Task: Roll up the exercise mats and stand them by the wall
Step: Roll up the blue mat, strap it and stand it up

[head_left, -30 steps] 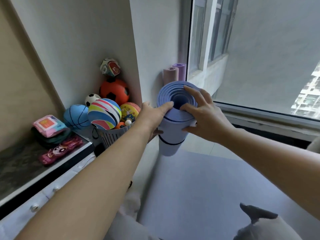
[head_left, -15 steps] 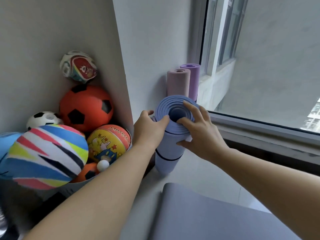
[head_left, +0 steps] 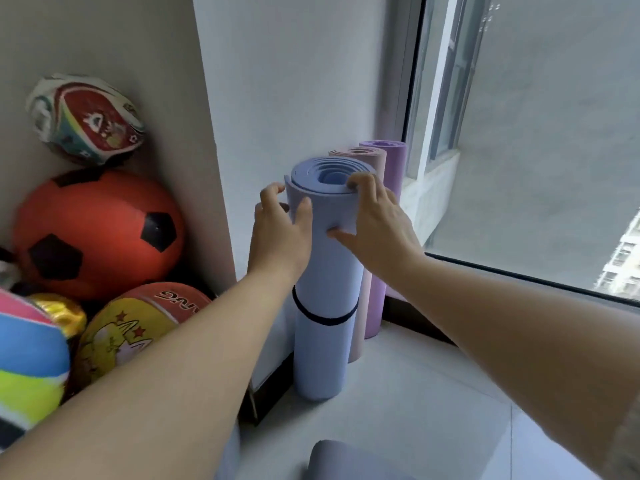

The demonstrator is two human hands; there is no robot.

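Nearest, at 6 o'clock in the view, the rounded edge of one grey mat (head_left: 346,459) lies flat on the tiled floor (head_left: 433,393). Two bare forearms reach from 7 and 4 o'clock toward the middle.

At 9 o'clock are four balls. A striped ball (head_left: 27,368) is closest, cut off by the frame. A yellow cartoon ball (head_left: 138,327) sits at its 3 o'clock. A red-orange football (head_left: 97,233) with black patches is behind them, and a crumpled patterned ball (head_left: 86,119) rests on top of it at 12 o'clock. A shiny gold thing (head_left: 59,313) shows between the striped and yellow balls; what it is cannot be told.

At the centre both hands hold one blue mat (head_left: 322,341), rolled and standing on end on the floor. The left hand (head_left: 277,233) has its grip clamped on the roll from 9 o'clock, thumb on the front and fingers curled round the far side. The right hand (head_left: 374,223) is clamped on it from 3 o'clock, fingers hooked over the top rim and thumb pressed on the front. One black band (head_left: 325,318) circles the roll near its middle.

Three rolled mats stand in a row beside the white wall (head_left: 294,81). The blue one is first. One pink mat (head_left: 356,341) is touching it at 1 o'clock, and one purple mat (head_left: 393,174) stands beside that, farther along the same line. Whether the blue roll touches the wall cannot be told.

Farthest, from 1 to 3 o'clock, is the window (head_left: 536,150).
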